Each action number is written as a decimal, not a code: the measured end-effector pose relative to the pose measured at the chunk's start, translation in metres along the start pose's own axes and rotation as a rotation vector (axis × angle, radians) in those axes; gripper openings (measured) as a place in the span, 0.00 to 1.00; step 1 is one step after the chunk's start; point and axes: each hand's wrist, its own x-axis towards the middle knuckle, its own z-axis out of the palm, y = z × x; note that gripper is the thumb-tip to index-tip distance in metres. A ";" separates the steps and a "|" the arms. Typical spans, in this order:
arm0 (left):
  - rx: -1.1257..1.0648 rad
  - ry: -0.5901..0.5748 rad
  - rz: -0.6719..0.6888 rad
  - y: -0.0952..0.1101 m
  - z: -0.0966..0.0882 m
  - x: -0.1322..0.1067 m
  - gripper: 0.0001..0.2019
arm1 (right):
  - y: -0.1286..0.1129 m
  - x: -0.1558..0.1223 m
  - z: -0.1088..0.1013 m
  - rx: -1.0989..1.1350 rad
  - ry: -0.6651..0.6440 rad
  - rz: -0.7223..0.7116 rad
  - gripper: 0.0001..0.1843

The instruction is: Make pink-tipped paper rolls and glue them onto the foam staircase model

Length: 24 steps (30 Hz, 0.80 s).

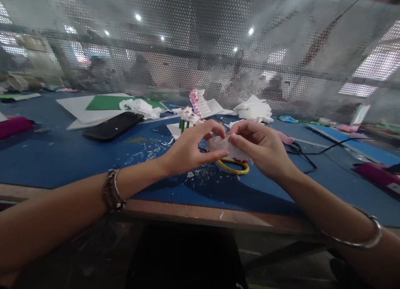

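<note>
Both of my hands meet over the blue table [56, 160] and pinch one small piece of white tissue paper [218, 145]. My left hand [190, 149] grips its left side with thumb and fingers closed. My right hand [261, 149] holds the right side the same way. Just below the paper lie scissors with yellow handles [234, 168], partly hidden by my hands. White paper scraps [146, 151] are scattered on the table near my left hand.
A black phone [114, 125] lies at the left. Behind it are a green sheet [106, 102] on white sheets, crumpled white paper [142, 108], a paper flower on a green stem [187, 116], folded white paper [254, 109] and a black cable [312, 153]. People sit beyond a perforated screen [200, 51].
</note>
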 end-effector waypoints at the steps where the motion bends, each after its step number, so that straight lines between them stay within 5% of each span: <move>1: 0.014 -0.003 0.002 0.001 0.001 0.000 0.07 | 0.000 0.000 0.001 0.005 -0.006 0.005 0.03; 7: 0.106 0.030 0.012 0.006 0.000 0.001 0.04 | 0.003 -0.001 0.002 -0.006 -0.014 0.001 0.04; 14: 0.080 -0.105 0.035 0.002 -0.010 0.006 0.05 | 0.003 -0.003 0.000 0.004 -0.060 0.023 0.04; 24: -0.214 -0.121 -0.202 0.003 0.000 0.001 0.07 | 0.003 -0.001 -0.001 -0.193 -0.051 -0.084 0.04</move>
